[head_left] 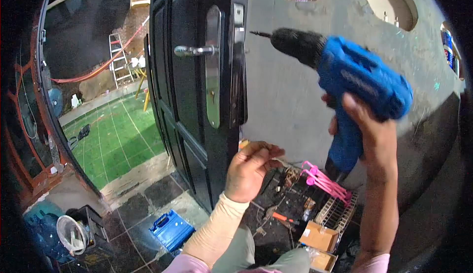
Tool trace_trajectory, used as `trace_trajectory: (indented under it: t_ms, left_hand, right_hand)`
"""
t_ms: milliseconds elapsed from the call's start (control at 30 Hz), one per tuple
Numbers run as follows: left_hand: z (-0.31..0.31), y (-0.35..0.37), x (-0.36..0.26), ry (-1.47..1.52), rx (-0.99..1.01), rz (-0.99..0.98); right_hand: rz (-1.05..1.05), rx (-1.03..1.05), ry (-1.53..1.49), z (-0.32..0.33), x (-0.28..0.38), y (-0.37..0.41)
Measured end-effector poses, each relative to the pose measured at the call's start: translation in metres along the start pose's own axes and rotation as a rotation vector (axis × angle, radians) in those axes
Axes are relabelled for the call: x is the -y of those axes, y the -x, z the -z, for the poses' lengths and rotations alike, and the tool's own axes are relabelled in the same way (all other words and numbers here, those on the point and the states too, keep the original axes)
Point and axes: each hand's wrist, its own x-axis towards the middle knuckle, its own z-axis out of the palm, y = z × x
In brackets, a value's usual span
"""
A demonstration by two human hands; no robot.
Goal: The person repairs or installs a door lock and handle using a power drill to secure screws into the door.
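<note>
My right hand [367, 120] is wrapped round the grip of a blue and black cordless drill [364, 75], raised at the right. The drill's bit points left toward the edge of a dark door [189, 75]. On the door are a long metal plate [213, 75], a lever handle [194, 51] and a key in the lock below it. A metal latch plate [238, 21] shows on the door's edge. My left hand [251, 167] is in front of the door's lower edge, thumb and fingers pinched together; anything between them is too small to make out.
On the floor lie a blue case [172, 231], an orange-handled tool [286, 218], an open cardboard box [319, 237], a rack [332, 211] and pink items [327, 184]. A bucket [73, 234] stands lower left. Beyond the doorway are green tiles and a ladder [119, 61].
</note>
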Motion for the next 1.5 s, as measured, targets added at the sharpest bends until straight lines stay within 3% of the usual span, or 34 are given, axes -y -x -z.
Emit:
trace_trajectory:
  t_ms: [233, 300, 400, 600, 867, 1000, 1100, 1200, 1367, 1400, 1500]
  left_hand:
    - [0.014, 0.02, -0.007, 0.027, -0.075, 0.012]
    - [0.011, 0.022, -0.003, 0.052, -0.109, 0.03]
    - [-0.004, 0.023, 0.005, 0.149, -0.187, 0.055]
    - [-0.009, 0.023, 0.022, 0.252, -0.127, 0.054]
    - [-0.002, 0.026, 0.043, 0.033, -0.172, -0.014]
    - [-0.005, 0.021, 0.056, -0.059, -0.27, -0.007]
    - [-0.019, 0.005, 0.057, -0.121, -0.399, 0.091]
    - [-0.036, -0.01, 0.048, -0.164, -0.511, 0.267]
    - [-0.061, -0.019, 0.018, -0.2, -0.614, 0.468]
    - [-0.067, -0.017, 0.009, -0.218, -0.63, 0.501]
    - [-0.09, -0.013, -0.024, -0.227, -0.66, 0.59]
  right_hand:
    - [-0.345, -0.105, -0.185, 0.028, -0.106, 0.139]
    - [-0.478, 0.002, -0.292, 0.029, -0.113, 0.162]
    - [-0.489, 0.023, -0.376, 0.03, -0.121, 0.186]
    - [-0.568, -0.068, -0.39, 0.031, -0.128, 0.2]
    - [-0.573, 0.053, -0.472, 0.051, -0.155, 0.212]
    - [-0.663, -0.002, -0.564, 0.048, -0.184, 0.233]
    - [-0.71, -0.034, -0.598, 0.043, -0.172, 0.221]
    - [-0.757, -0.096, -0.328, 0.039, -0.155, 0.221]
    - [-0.934, -0.168, -0.289, 0.029, -0.068, 0.186]
    - [-0.864, -0.192, -0.241, 0.025, -0.055, 0.188]
    - [-1.031, -0.277, -0.348, 0.015, 0.005, 0.176]
